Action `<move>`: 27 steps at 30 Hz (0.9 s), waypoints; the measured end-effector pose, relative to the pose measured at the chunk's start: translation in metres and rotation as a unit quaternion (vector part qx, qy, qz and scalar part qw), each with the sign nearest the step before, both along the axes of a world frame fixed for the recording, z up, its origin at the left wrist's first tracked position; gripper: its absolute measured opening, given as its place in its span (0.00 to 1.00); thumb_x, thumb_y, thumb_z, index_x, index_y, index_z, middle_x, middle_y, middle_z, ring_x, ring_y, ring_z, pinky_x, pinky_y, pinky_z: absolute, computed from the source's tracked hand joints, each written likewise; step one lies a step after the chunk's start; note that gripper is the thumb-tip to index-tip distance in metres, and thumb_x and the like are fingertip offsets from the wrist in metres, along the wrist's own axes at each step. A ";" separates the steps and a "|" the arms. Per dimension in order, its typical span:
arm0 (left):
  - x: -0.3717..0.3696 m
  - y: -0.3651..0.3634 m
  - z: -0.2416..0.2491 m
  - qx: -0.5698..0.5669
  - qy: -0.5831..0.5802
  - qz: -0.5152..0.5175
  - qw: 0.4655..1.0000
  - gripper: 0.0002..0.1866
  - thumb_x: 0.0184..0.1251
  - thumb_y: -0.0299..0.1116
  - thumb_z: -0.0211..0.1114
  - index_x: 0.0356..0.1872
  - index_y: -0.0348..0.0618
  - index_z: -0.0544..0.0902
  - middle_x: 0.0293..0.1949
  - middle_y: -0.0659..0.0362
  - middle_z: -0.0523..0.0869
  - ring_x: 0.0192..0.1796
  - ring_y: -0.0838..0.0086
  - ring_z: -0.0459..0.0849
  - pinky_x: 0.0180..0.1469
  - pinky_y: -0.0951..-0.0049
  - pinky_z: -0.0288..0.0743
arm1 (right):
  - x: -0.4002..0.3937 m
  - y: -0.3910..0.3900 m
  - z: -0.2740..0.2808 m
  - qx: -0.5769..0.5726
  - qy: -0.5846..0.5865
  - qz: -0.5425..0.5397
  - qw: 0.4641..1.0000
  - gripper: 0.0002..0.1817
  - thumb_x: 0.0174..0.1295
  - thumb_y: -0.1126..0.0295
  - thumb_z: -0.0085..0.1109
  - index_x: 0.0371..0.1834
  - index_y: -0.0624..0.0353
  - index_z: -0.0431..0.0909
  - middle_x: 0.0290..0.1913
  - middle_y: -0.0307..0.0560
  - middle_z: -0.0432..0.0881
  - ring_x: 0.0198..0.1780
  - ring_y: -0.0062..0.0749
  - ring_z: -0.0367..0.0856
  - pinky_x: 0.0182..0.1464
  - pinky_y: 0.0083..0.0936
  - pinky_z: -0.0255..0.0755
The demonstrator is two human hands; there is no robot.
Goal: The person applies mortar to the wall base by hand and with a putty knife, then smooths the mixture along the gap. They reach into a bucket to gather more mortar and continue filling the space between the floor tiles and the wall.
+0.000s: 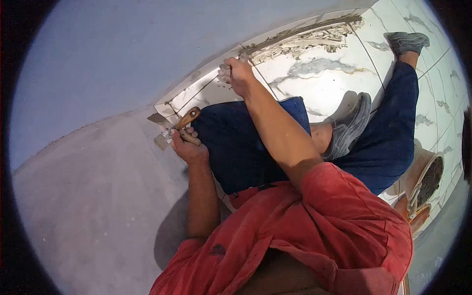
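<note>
A person in a red shirt (314, 231) and blue trousers (246, 142) sat on a marble-patterned tile floor (319, 83) beside a grey wall (123, 54). Nearer the wall's bare end than the knee, the left hand (189, 145) had its grip curled around a wooden-handled trowel (177, 127), blade touching the tile's edge; further along the wall, the right hand (237, 73) kept its grip pressed on a small pale object, too small to identify. Working well here probably meant a low blade angle and steady pressure along the joint.

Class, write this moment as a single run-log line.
left hand: grips trowel at tile corner | right hand: pressed on tile edge | bucket: beside leg
</note>
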State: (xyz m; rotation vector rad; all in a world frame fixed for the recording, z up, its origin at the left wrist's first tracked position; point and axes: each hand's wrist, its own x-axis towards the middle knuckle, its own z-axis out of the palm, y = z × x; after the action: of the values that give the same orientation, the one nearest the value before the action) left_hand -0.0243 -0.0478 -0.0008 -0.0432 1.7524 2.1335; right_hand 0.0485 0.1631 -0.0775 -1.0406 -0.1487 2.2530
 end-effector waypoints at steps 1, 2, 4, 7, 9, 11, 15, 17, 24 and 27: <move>0.001 0.001 0.001 -0.002 0.002 -0.005 1.000 0.14 0.74 0.41 0.54 0.41 0.38 0.77 0.26 0.58 0.80 0.26 0.74 0.79 0.26 0.77 0.72 | 0.004 -0.005 -0.001 0.016 -0.009 0.002 1.000 0.20 0.64 0.72 0.54 0.55 0.57 0.57 0.36 0.53 0.76 0.32 0.36 0.80 0.32 0.34 0.78; 0.002 0.003 0.002 -0.002 0.005 -0.009 1.000 0.14 0.74 0.41 0.54 0.41 0.39 0.77 0.26 0.58 0.80 0.26 0.74 0.79 0.26 0.77 0.72 | 0.006 -0.004 -0.002 0.035 -0.016 0.006 0.999 0.19 0.64 0.72 0.54 0.54 0.58 0.58 0.36 0.53 0.77 0.32 0.36 0.80 0.32 0.34 0.78; 0.005 -0.002 0.004 -0.020 0.007 -0.005 1.000 0.14 0.74 0.41 0.54 0.41 0.39 0.77 0.26 0.58 0.80 0.25 0.74 0.78 0.26 0.76 0.71 | 0.005 0.004 -0.013 0.008 0.020 0.017 1.000 0.19 0.65 0.71 0.53 0.55 0.58 0.59 0.36 0.52 0.77 0.33 0.36 0.80 0.33 0.34 0.78; 0.002 -0.001 0.005 -0.038 0.008 -0.004 0.999 0.14 0.74 0.41 0.55 0.42 0.39 0.77 0.26 0.58 0.80 0.25 0.75 0.78 0.26 0.76 0.72 | -0.005 0.012 -0.013 -0.022 0.054 -0.003 0.998 0.14 0.64 0.71 0.52 0.51 0.59 0.64 0.38 0.51 0.78 0.32 0.35 0.79 0.33 0.34 0.77; 0.003 0.001 0.004 -0.023 0.002 -0.004 1.000 0.14 0.73 0.41 0.55 0.42 0.39 0.76 0.25 0.57 0.80 0.25 0.74 0.78 0.26 0.76 0.72 | -0.004 0.002 -0.009 -0.021 0.028 -0.002 0.999 0.13 0.64 0.70 0.52 0.49 0.59 0.66 0.39 0.51 0.78 0.32 0.36 0.79 0.33 0.35 0.77; 0.003 0.001 0.003 -0.032 0.008 -0.018 0.999 0.13 0.76 0.40 0.50 0.43 0.40 0.75 0.26 0.59 0.79 0.26 0.76 0.78 0.27 0.77 0.72 | -0.003 0.004 -0.016 -0.041 0.048 0.002 0.998 0.13 0.64 0.70 0.52 0.50 0.58 0.65 0.39 0.51 0.77 0.32 0.37 0.79 0.32 0.35 0.76; -0.001 -0.003 0.000 -0.024 0.006 -0.027 0.999 0.13 0.77 0.40 0.48 0.45 0.40 0.74 0.27 0.59 0.79 0.27 0.76 0.78 0.27 0.78 0.72 | -0.006 0.003 -0.002 -0.035 0.075 -0.032 0.996 0.17 0.63 0.71 0.54 0.52 0.59 0.64 0.39 0.51 0.76 0.28 0.34 0.77 0.30 0.30 0.75; 0.002 0.004 0.001 -0.044 0.014 -0.001 0.999 0.13 0.77 0.40 0.48 0.45 0.40 0.74 0.27 0.59 0.79 0.28 0.76 0.79 0.28 0.77 0.73 | 0.001 0.001 0.006 -0.019 0.044 -0.020 0.999 0.09 0.64 0.71 0.52 0.45 0.56 0.67 0.39 0.47 0.76 0.30 0.35 0.77 0.32 0.34 0.76; -0.004 -0.005 -0.008 -0.039 0.009 0.006 0.999 0.12 0.77 0.40 0.48 0.43 0.43 0.74 0.27 0.58 0.79 0.28 0.74 0.79 0.29 0.75 0.73 | -0.003 0.008 -0.007 0.004 0.094 -0.083 0.992 0.25 0.62 0.73 0.53 0.61 0.53 0.58 0.41 0.50 0.75 0.34 0.34 0.77 0.34 0.34 0.76; -0.008 -0.012 -0.012 0.008 -0.016 -0.030 0.999 0.13 0.75 0.38 0.51 0.44 0.38 0.75 0.29 0.57 0.80 0.28 0.74 0.80 0.26 0.77 0.71 | 0.031 0.022 0.014 0.052 -0.062 -0.098 0.992 0.44 0.60 0.72 0.55 0.78 0.48 0.42 0.42 0.56 0.77 0.34 0.35 0.76 0.35 0.36 0.75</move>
State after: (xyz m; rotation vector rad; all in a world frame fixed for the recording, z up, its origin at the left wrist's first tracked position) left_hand -0.0326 -0.0597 -0.0127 -0.0203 1.6982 2.0930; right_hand 0.0796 0.1847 -0.0634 -1.0914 -0.2043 1.9838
